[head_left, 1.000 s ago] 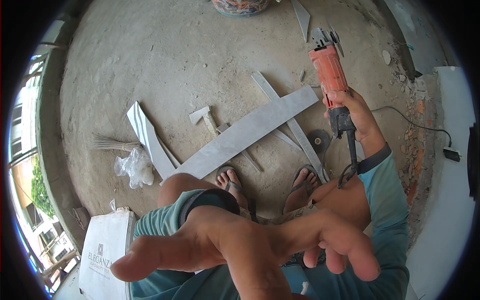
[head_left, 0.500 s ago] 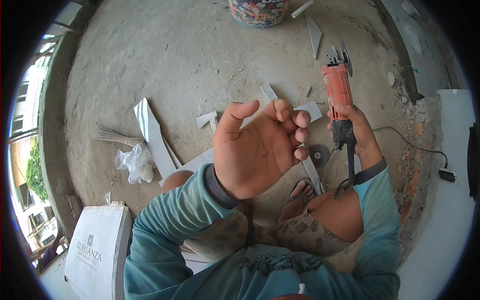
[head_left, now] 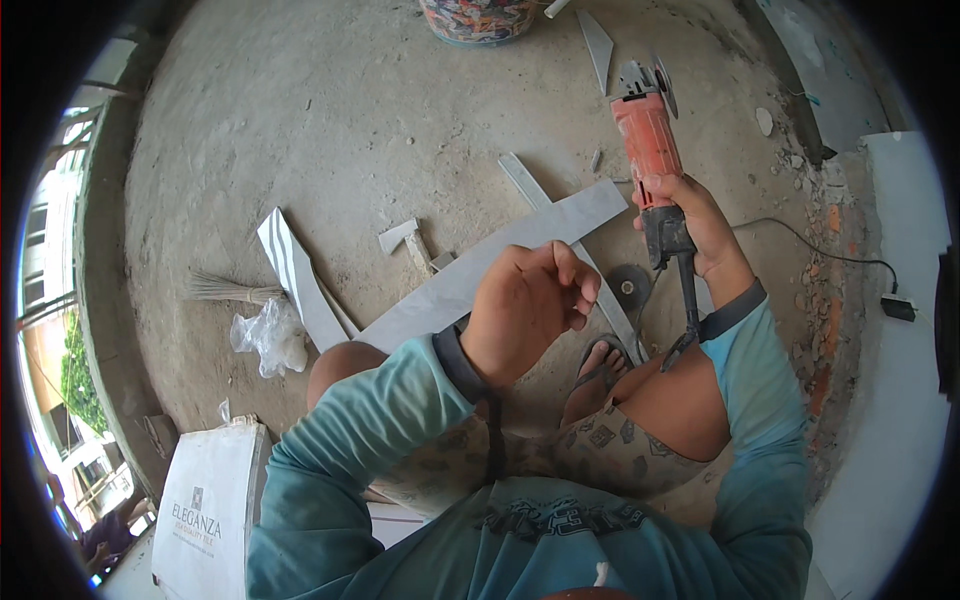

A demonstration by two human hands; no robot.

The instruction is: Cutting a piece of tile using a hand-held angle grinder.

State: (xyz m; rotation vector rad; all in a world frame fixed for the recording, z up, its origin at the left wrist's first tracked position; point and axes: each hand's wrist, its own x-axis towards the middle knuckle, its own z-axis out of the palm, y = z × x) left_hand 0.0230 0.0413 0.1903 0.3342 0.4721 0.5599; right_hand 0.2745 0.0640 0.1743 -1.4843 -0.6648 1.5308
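My right hand (head_left: 697,222) is wrapped around the rear body of an orange and black angle grinder (head_left: 650,145). The grinder points away from me, its thin disc at the far right end and its black cord hanging toward my knee. In front of my lap, my left hand (head_left: 528,312) is raised with its fingers curled in and nothing visible in them. Beneath and beyond it lies a long grey tile strip (head_left: 470,275), crossing a narrow metal bar (head_left: 522,180). A dark round disc (head_left: 628,284) rests on the floor near my sandalled foot.
Left on the floor are a curved tile offcut (head_left: 297,275), a stick broom (head_left: 232,288), a clear plastic bag (head_left: 272,338) and a white carton (head_left: 208,505). A patterned bucket (head_left: 478,22) stands far off. A black cable (head_left: 820,250) runs right, beside rubble along the wall.
My left hand has lowered, turned and curled its fingers, uncovering more of the tile strip. The grinder in my right hand shifted slightly left and farther away in view, as the whole view shifted.
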